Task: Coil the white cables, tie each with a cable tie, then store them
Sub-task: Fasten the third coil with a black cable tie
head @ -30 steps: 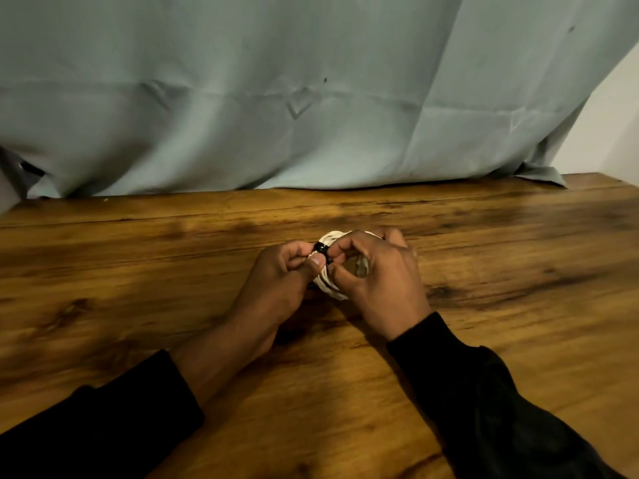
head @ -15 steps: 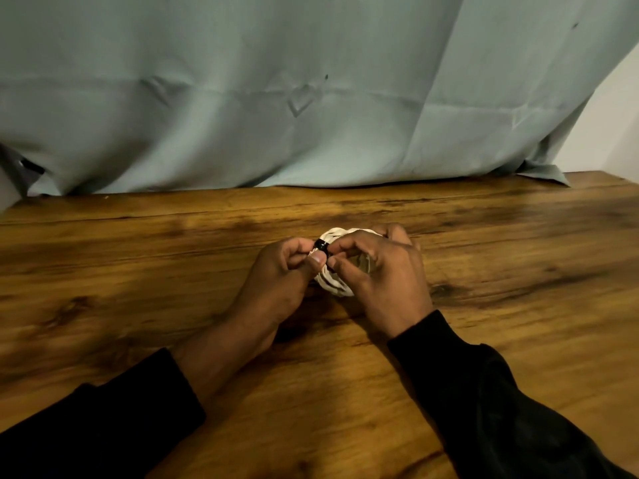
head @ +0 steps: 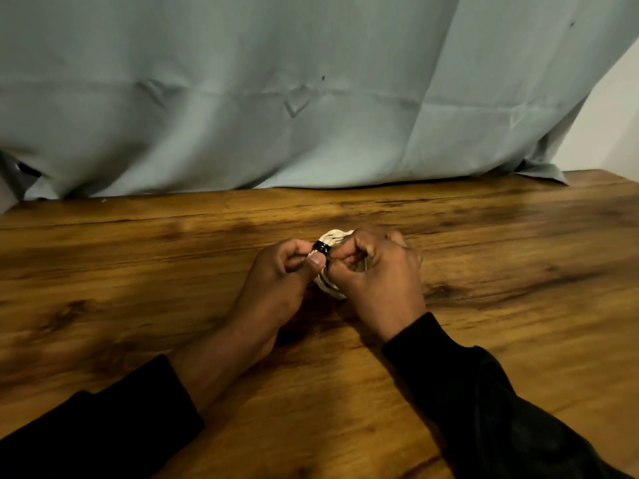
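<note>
A pale blue-grey curtain hangs across the back, its hem meeting the far edge of a wooden table with dark grain; a strip of white wall shows at the far right. Both arms come in from the bottom edge in black sleeves and meet near the middle of the table.

Between the hands sits the coil of white cable — a small bundle of loops, part of it showing above the fingers and part below the thumbs, the rest hidden behind the right hand. A black tie wraps the coil at its upper left side.

The left hand has its fingers curled in, thumb tip pressed up against the tie from below, pinching it with the forefinger. The right hand is curled round the coil, its thumb and forefinger closed together just right of the tie; whether they pinch the tie's end or only the cable cannot be told. The heels of both hands lie low, near the table — contact is unclear.
</note>
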